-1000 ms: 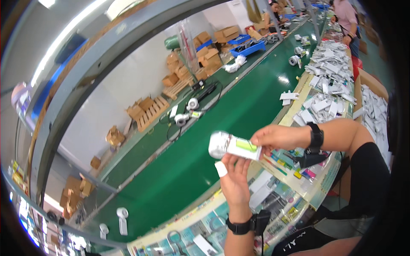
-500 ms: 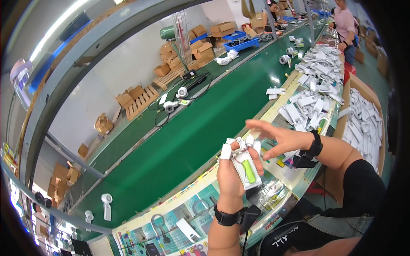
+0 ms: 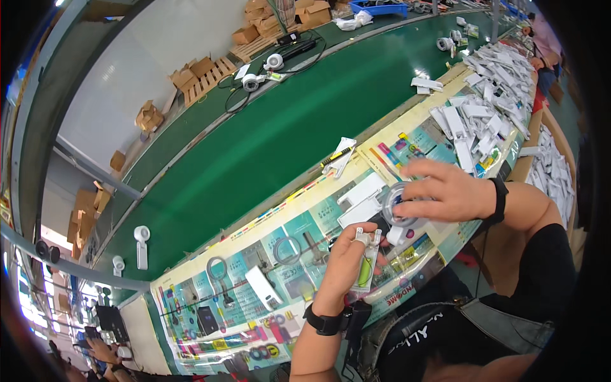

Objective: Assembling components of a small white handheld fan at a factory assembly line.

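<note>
My left hand [image 3: 344, 264] is closed around a narrow white casing with a bright green cylindrical part [image 3: 365, 270] inside, probably a battery. To its right, the curled fingers of my right hand [image 3: 445, 191] grip the rim of a round grey-and-white fan-like head [image 3: 389, 207]. A short white neck [image 3: 397, 236] juts from that head, close to the casing. Two white casing pieces [image 3: 361, 202] lie on the printed mat left of the head. Beyond them, a yellow-and-black pen-shaped tool [image 3: 337, 157] rests across a small white part.
A green conveyor belt [image 3: 254, 153] runs beyond the mat. White casing parts [image 3: 503, 83] are heaped at the right, beside a cardboard box [image 3: 528, 162] of more. Another white casing [image 3: 262, 288] lies on the mat at left. A person [image 3: 546, 44] stands at the far right.
My right hand was spread and held nothing; now it grips the round head. My left hand has lowered with the casing. The view has swung, bringing more of the mat into sight.
</note>
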`<state>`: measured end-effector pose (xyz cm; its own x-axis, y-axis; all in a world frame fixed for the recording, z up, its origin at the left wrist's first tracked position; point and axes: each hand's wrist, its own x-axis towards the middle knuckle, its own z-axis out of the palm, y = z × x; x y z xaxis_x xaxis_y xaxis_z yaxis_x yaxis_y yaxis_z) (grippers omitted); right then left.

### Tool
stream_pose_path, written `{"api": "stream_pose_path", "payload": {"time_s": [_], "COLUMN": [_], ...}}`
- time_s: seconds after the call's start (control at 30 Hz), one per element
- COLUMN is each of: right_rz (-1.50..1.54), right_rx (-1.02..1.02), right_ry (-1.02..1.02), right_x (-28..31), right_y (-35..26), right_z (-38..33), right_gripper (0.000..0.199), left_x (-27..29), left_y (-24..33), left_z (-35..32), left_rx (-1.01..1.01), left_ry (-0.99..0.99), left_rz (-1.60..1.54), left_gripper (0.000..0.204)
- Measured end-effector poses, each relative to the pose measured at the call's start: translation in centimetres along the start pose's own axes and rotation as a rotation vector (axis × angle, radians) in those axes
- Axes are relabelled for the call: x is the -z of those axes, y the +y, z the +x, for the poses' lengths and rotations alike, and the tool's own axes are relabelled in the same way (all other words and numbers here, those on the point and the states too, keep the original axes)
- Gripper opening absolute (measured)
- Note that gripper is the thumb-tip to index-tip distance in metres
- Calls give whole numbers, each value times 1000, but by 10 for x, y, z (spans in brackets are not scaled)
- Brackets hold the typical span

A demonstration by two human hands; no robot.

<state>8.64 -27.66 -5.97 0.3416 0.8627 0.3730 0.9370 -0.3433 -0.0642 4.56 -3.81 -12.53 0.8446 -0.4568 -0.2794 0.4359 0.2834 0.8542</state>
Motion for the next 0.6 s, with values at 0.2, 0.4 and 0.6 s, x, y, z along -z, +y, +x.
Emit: {"api": "stream_pose_path", "payload": {"time_s": [0.2, 0.4, 0.6], "right_rz": [-426, -405, -411], "right_rx": [43, 31, 30], "right_ry": [233, 183, 171], "right_x": [-19, -24, -21], "right_y": [15, 11, 11], "right_z": [18, 28, 32], "right_gripper": [26, 29, 33], "left_x": [11, 19, 18], "left_y": [-9, -12, -11], "left_z": [-5, -14, -12], "left_rx": [-1, -93, -69], "left_ry": [-53, -65, -35], "left_rz": [68, 100, 98], "left_gripper": [22, 18, 24]}}
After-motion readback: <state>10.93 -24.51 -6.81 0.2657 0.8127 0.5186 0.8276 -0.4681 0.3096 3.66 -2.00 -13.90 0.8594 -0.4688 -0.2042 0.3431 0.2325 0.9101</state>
